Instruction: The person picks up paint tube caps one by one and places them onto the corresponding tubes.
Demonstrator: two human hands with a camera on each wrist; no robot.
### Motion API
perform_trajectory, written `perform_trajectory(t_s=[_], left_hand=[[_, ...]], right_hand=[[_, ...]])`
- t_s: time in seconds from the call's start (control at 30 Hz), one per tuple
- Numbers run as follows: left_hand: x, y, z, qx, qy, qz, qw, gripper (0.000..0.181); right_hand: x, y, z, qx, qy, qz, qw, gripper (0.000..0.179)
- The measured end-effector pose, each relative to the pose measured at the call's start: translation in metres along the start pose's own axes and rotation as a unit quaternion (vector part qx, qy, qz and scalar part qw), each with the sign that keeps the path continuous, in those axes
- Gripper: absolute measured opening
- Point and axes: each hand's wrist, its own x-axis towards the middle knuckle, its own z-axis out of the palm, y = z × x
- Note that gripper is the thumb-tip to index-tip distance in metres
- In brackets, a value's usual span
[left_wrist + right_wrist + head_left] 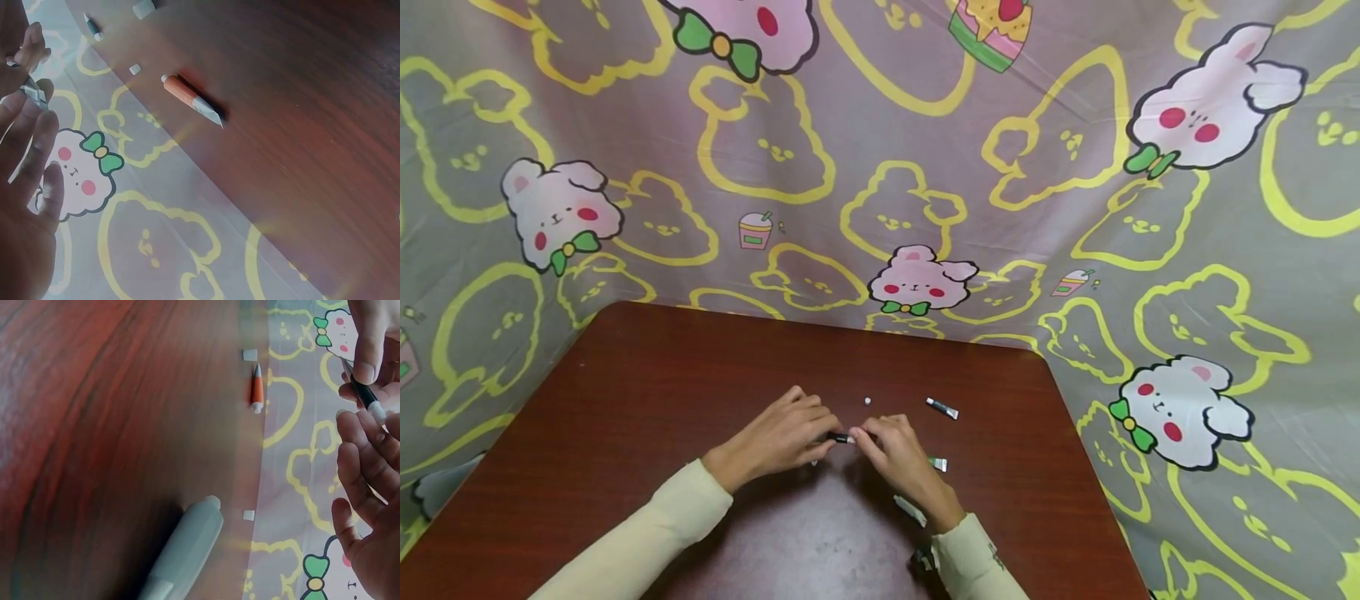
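A small black paint tube [839, 437] with a white cap [376, 411] is between the two hands above the table. The left hand [778, 437] pinches the tube's dark body between thumb and fingers. At the cap end, the right hand [898, 458] pinches with thumb and index finger; its other fingers are spread loosely in the right wrist view. An orange paint tube [187, 97] lies on the table, hidden behind the left hand in the head view. A loose white cap [867, 401] sits beyond the hands.
A dark tube [942, 407] lies at the right, with a green tube [938, 463] partly behind the right hand. A pale tube [910, 510] and a black object [922, 560] are by the right forearm. A patterned curtain [805, 167] surrounds the brown table [647, 375].
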Motion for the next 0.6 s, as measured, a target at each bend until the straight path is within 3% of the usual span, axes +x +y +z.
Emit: perform_trajectory(t_s=[0.1,0.2,0.3,0.47,0.6], left_hand=[[0.0002,0.0003,0.0019,0.005,0.011,0.008,0.9999,0.024],[-0.0002,0.0006,0.0029,0.009,0.019,0.013,0.9997,0.024],[-0.0008,0.0006,0.0031,0.01,0.02,0.015,0.9997,0.024],[-0.0026,0.0004,0.0031,0.008,0.007,0.007,0.9999,0.022],[-0.0057,-0.0009,0.003,0.0,0.001,0.0,1.0,0.021]], right_hand=[[-0.0006,0.001,0.0007,-0.003,0.004,0.004,1.0,0.033],[-0.0019,0.001,-0.0001,0.007,-0.002,0.017,0.9998,0.026],[-0.0031,0.0001,-0.0019,0.046,-0.019,0.037,0.9981,0.015],[-0.0042,0.0001,-0.0043,0.105,-0.044,0.053,0.9921,0.015],[-0.0061,-0.0002,-0.0075,0.07,-0.072,0.037,0.9942,0.016]])
